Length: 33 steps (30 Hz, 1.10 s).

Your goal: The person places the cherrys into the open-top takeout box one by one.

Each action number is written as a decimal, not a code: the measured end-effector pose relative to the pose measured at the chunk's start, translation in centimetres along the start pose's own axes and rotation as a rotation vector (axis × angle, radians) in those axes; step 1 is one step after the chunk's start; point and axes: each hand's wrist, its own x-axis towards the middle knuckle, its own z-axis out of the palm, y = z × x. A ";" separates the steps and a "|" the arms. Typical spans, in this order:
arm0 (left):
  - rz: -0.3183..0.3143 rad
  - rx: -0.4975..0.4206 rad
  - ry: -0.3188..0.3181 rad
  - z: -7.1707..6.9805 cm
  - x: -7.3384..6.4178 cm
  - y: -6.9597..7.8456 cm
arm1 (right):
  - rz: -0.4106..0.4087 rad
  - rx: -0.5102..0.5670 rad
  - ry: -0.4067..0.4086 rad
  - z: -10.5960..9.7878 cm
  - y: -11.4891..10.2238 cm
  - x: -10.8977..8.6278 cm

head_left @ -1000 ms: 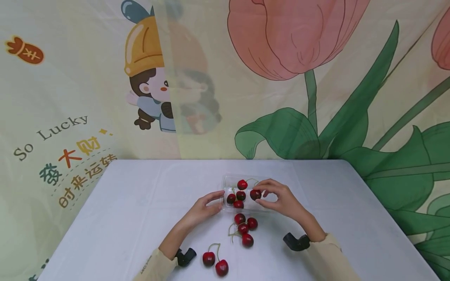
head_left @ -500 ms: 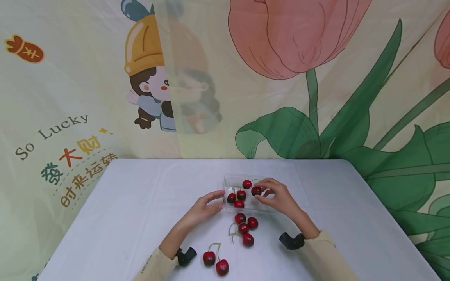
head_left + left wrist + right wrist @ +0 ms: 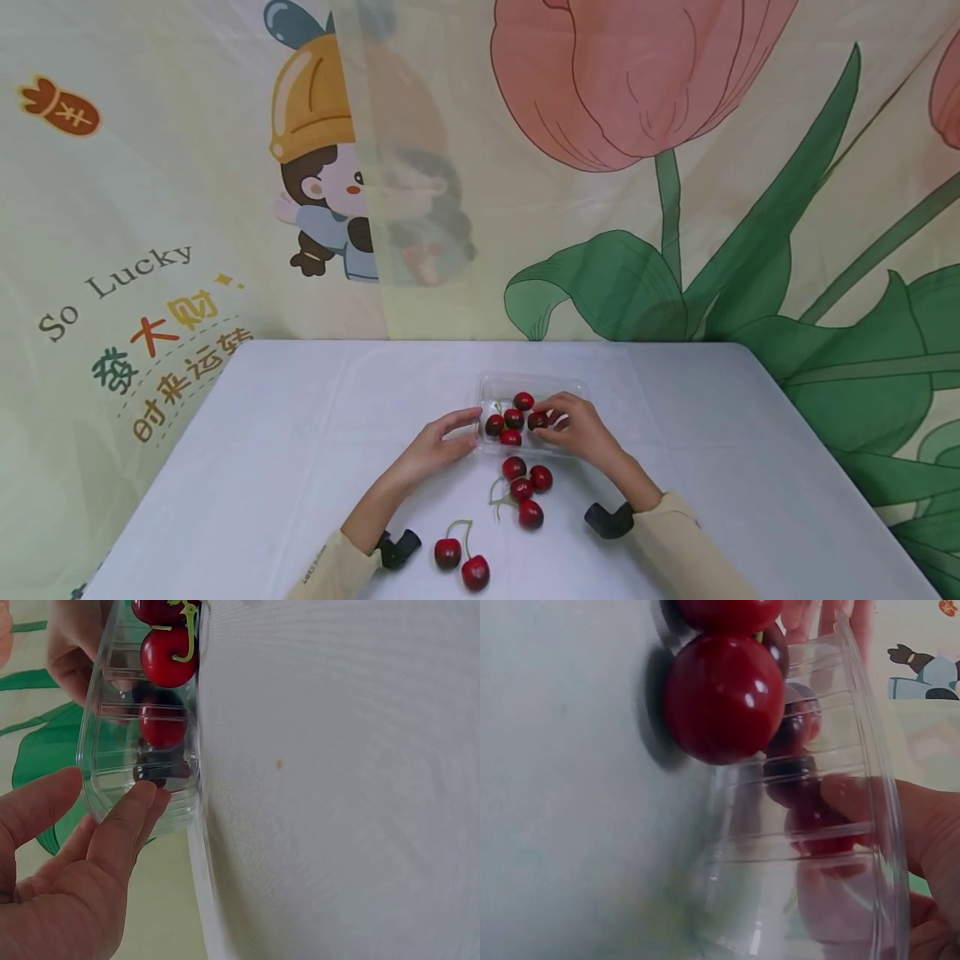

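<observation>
A tulip backdrop (image 3: 480, 179), probably cloth, behind a white table (image 3: 300, 433).

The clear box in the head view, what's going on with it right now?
The person's right hand holds a cherry inside the clear box, where four other cherries sit toward its left end. The left hand touches that end. Six more cherries lie outside it, on the white table, on the person's side.

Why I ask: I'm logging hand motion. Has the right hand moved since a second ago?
Yes. In the head view, the right hand has moved slightly left against the clear tray, bringing its held cherry nearer the tray's left end.
</observation>
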 end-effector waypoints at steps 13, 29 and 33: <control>0.014 -0.011 -0.005 0.2 0.1 -0.2 | 0.100 0.002 -0.061 1.0 -0.2 0.7; 0.012 0.022 0.007 0.3 0.0 -0.3 | -0.025 -0.017 -0.059 -0.7 -1.2 -1.0; 0.011 0.021 0.012 0.2 0.1 -0.3 | -0.141 0.013 -0.084 -0.8 -3.2 -2.2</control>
